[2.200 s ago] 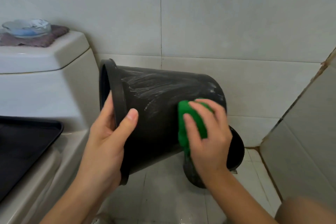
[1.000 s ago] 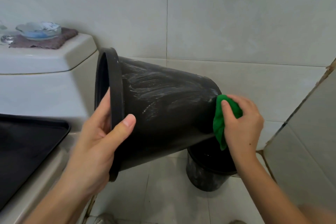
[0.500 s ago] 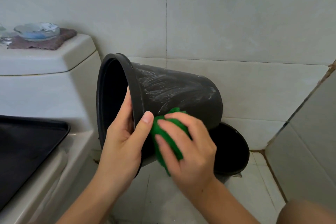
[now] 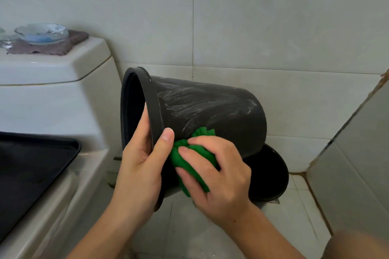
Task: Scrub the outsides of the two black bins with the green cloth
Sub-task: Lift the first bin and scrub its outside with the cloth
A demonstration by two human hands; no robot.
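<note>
A black bin is held in the air on its side, mouth to the left, its wall streaked with pale soapy smears. My left hand grips its rim, thumb on the outside and fingers inside. My right hand holds the bunched green cloth and presses it against the bin's lower side, just right of my left thumb. The second black bin stands upright on the floor behind and below, mostly hidden by the first bin and my right hand.
A white toilet cistern stands at left with a glass dish on a brown cloth on its lid. A black tray lies on the toilet at lower left. Tiled walls close in behind and at right.
The cloth swept from the bin's middle to its base end, then back near the rim, where it now rubs. The bin has tipped lower, its mouth turned more toward me.
</note>
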